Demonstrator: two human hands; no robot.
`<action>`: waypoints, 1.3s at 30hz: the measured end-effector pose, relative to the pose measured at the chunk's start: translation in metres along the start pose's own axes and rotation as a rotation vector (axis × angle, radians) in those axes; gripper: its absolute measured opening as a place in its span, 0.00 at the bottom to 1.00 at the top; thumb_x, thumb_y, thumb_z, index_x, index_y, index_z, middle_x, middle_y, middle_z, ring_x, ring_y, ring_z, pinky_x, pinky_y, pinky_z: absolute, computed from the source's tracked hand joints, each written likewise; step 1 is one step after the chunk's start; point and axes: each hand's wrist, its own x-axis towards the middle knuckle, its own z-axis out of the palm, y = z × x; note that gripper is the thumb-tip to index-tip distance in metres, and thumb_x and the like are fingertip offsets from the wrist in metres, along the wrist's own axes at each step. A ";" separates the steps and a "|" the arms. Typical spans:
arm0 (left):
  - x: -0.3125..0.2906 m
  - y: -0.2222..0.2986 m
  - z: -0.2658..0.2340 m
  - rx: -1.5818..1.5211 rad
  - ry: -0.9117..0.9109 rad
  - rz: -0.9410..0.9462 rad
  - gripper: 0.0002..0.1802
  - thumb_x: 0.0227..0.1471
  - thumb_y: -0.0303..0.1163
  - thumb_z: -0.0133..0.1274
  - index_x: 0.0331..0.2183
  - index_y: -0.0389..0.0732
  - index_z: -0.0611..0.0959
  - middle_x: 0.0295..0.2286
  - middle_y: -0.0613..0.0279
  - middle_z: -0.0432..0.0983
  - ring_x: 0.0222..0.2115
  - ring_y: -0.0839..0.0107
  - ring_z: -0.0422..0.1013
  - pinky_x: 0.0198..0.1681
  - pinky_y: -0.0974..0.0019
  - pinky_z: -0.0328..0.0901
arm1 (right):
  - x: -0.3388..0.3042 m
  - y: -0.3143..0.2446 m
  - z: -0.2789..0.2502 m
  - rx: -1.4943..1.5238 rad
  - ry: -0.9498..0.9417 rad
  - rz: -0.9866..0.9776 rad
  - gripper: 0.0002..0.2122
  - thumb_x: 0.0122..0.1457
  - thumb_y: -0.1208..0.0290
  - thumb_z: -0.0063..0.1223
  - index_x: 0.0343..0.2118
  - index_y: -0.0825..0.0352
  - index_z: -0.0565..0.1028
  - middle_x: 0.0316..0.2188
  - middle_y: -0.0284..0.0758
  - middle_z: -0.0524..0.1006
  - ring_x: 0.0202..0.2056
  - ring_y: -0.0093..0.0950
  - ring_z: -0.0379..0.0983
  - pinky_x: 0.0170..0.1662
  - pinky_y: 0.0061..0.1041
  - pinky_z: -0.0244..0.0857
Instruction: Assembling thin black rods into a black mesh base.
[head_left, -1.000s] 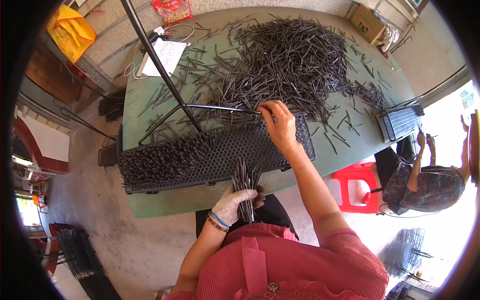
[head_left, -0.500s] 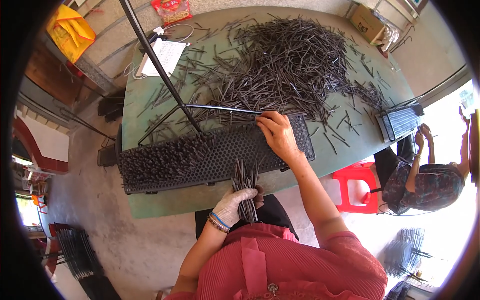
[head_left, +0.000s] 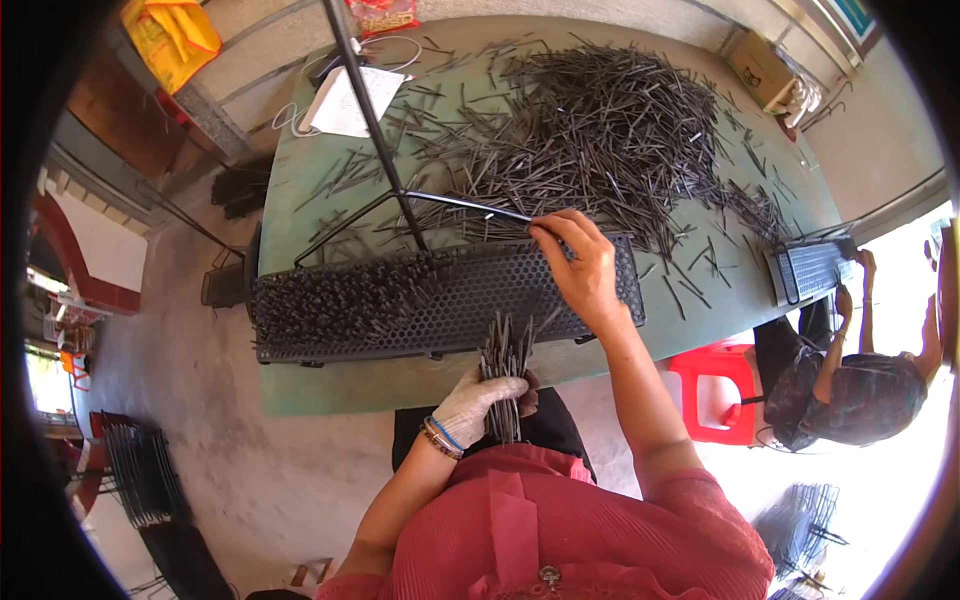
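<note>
My gloved left hand (head_left: 480,400) is closed around one bundle of dark sticks (head_left: 507,365), its thumb across the front and the upper ends fanning out just before the near edge of the perforated tray (head_left: 540,285). My bare right hand (head_left: 583,262) is above the tray's right part, farther from my body than the bundle. Its fingers are curled in, with little gap, at the end of a thin rod (head_left: 465,204); I cannot tell whether they grip it or only touch it.

More sticks (head_left: 340,300) crowd the tray's left part, left of both hands, too many to count. Beyond my hands is one large heap (head_left: 620,130) of loose sticks on the green table (head_left: 310,395), also uncountable.

I count one long pole (head_left: 368,105) rising from the rod, one sheet of paper (head_left: 357,102), one cardboard box (head_left: 758,72), one red stool (head_left: 682,385), and, to my right, one co-worker (head_left: 870,395) at one second tray (head_left: 818,268).
</note>
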 end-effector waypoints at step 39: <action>-0.020 0.005 -0.016 -0.082 0.052 0.054 0.14 0.47 0.29 0.54 0.38 0.33 0.80 0.27 0.60 0.77 0.25 0.68 0.75 0.33 0.65 0.72 | -0.019 -0.026 0.017 0.138 -0.274 0.202 0.09 0.52 0.75 0.61 0.37 0.68 0.80 0.37 0.39 0.77 0.38 0.37 0.74 0.43 0.31 0.68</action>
